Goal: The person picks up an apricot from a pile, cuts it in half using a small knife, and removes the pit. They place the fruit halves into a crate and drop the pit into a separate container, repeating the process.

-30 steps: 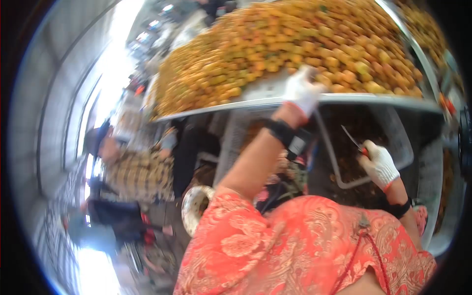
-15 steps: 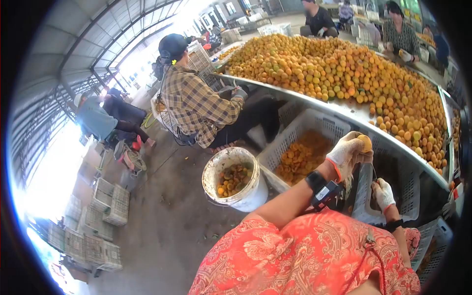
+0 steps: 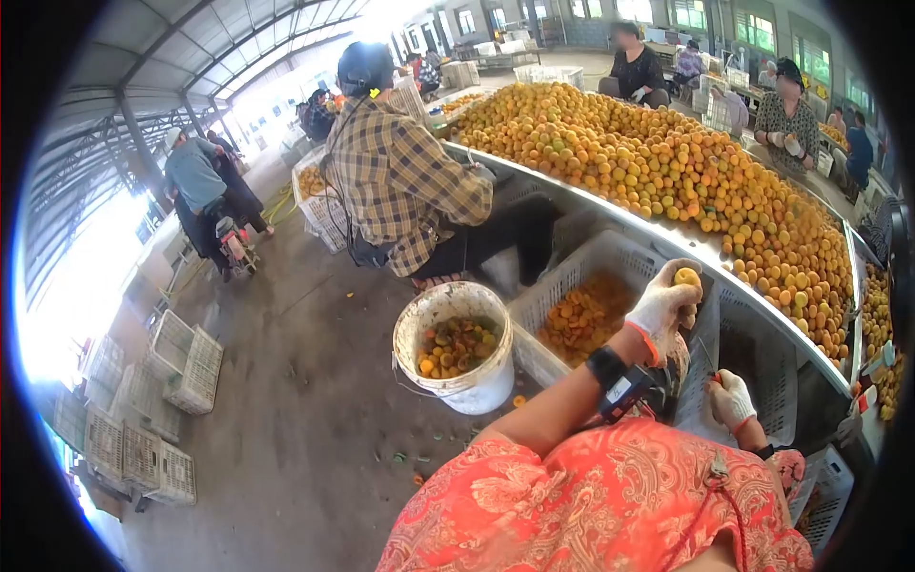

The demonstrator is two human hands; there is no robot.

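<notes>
My left hand (image 3: 660, 307), in a white glove with an orange cuff, grips a yellow-orange apricot (image 3: 686, 277) between thumb and fingers above the crates. Lower and to the right, my gloved right hand (image 3: 733, 399) is closed around a small knife (image 3: 707, 359) with a thin blade pointing upward and a bit of red at its handle. The blade is apart from the apricot. Under my left forearm, a grey crate (image 3: 534, 319) holds orange apricot pieces. Below my hands stands another crate (image 3: 777, 405), its contents dark and partly hidden.
A metal-edged table (image 3: 610, 205) bears a large apricot heap (image 3: 629, 143). A white bucket (image 3: 477, 381) with dark and orange scraps stands on the floor. A person in a plaid shirt (image 3: 400, 181) sits beyond it. Stacked crates (image 3: 186, 367) are at left; co-workers sit across the table.
My right hand has moved left and down with the knife, away from the apricot. The left hand still holds the apricot, slightly lower. The view has shifted, showing more of the hall.
</notes>
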